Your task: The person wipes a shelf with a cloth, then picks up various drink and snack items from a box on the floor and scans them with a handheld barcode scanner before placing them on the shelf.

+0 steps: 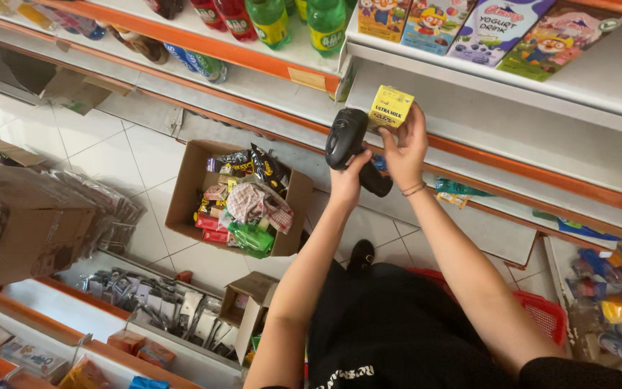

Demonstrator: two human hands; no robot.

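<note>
**Shop aisle: scanning a small carton at the shelf edge**

Shop shelving with orange edge strips (469,148) runs across the far side of the view, above a white tiled floor (109,155). At centre, the right hand (404,144) pinches a small yellow milk carton (390,106) between thumb and fingers, holding it upright just in front of the empty white shelf (512,108). Just to its left, the left hand (345,180) is wrapped tightly around the grip of a black handheld scanner (347,140), whose head sits touching or nearly touching the carton's left side. For a clean read, a sound judgement is to keep the carton steady, turn its coded face squarely toward the scanner window, and keep the fingers off that face. On the shelf above stand cartoon-printed drink cartons (494,25) and, further left, green bottles (325,25). On the floor to the near left, an open cardboard box (239,198) holds mixed snack packets. A larger closed cardboard box (30,223) sits at the left edge, and a red basket (541,313) lies near the person's right side.
</note>
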